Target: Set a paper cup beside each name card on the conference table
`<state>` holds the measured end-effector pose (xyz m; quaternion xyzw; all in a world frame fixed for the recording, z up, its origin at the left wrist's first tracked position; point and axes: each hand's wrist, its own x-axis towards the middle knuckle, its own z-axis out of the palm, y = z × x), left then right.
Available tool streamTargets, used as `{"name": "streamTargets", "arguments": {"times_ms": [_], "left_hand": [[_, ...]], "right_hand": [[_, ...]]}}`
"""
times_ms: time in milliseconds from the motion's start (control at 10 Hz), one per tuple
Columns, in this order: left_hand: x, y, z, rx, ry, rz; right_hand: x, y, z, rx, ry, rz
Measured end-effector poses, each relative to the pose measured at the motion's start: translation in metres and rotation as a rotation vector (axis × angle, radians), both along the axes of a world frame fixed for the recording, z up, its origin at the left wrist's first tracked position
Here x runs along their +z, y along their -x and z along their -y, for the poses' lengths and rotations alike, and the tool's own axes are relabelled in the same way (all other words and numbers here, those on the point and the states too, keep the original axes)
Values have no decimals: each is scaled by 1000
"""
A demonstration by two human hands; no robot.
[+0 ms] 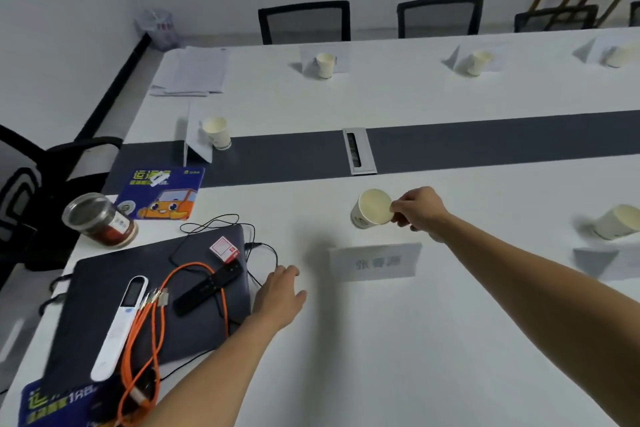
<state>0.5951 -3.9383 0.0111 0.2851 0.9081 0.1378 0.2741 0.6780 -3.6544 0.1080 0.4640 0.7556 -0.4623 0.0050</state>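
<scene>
Cup (373,210) sits at frame centre, tilted, its mouth toward the camera, just above the card (375,261). Right hand (420,210) pinches its rim from the right side, fingers closed on it. Left hand (280,295), fingers loosely apart, rests lower left, much farther away.

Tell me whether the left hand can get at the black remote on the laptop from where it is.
Probably yes. The left hand rests open at the laptop edge, and the black remote lies just beside it, uncovered; only an orange cable loops nearby.
</scene>
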Motion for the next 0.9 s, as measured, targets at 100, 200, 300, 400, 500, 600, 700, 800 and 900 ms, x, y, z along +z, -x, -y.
{"name": "streamTargets", "arguments": {"times_ms": [100,200,300,400,500,600,700,800,900], "left_hand": [[-28,7,-6,-84,54,-74],[-55,2,-4,-160,117,-93],[-79,-7,8,-192,139,-161],[-94,-13,17,-232,138,-193],[-103,-15,22,-264,121,-212],[-109,-15,25,-266,103,-216],[-113,-14,26,-262,91,-228],[-113,-15,27,-271,131,-217],[-106,-16,21,-241,106,-235]], "right_hand": [[-16,9,-7,-62,-34,70],[-35,18,-7,-71,-48,144],[-54,29,-3,-65,-48,210],[-68,39,0,-49,-59,264],[-80,47,3,-42,-76,292],[-90,49,3,-41,-91,303],[-90,48,5,-42,-82,319],[-86,45,7,-41,-85,317],[-74,36,9,-44,-116,313]]}}
